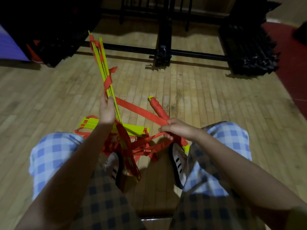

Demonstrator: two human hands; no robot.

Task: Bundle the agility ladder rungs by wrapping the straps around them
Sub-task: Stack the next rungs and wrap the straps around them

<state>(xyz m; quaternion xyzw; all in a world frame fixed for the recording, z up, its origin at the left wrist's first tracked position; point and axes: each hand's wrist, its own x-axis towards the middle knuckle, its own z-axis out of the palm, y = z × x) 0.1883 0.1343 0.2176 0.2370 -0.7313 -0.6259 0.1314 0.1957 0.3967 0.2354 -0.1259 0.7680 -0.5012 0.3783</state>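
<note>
My left hand (107, 110) grips a stack of yellow ladder rungs (103, 63) held on edge, slanting up and away from me. A red strap (108, 79) winds once around the stack above my fingers. From there the strap (141, 112) runs taut to my right hand (177, 128), which is closed on it. Under my right hand lies a second bundle (160, 110) wrapped fully in red, with yellow ends showing. More flat yellow rungs (131, 129) and tangled red straps (142, 146) lie on the floor between my feet.
I sit over a wooden floor (207, 97), checked shorts and striped shoes (178, 165) below. A black metal frame (163, 52) and dark stacked equipment (250, 47) stand ahead. A red mat (292, 72) borders the right side, a purple object (10, 45) the far left.
</note>
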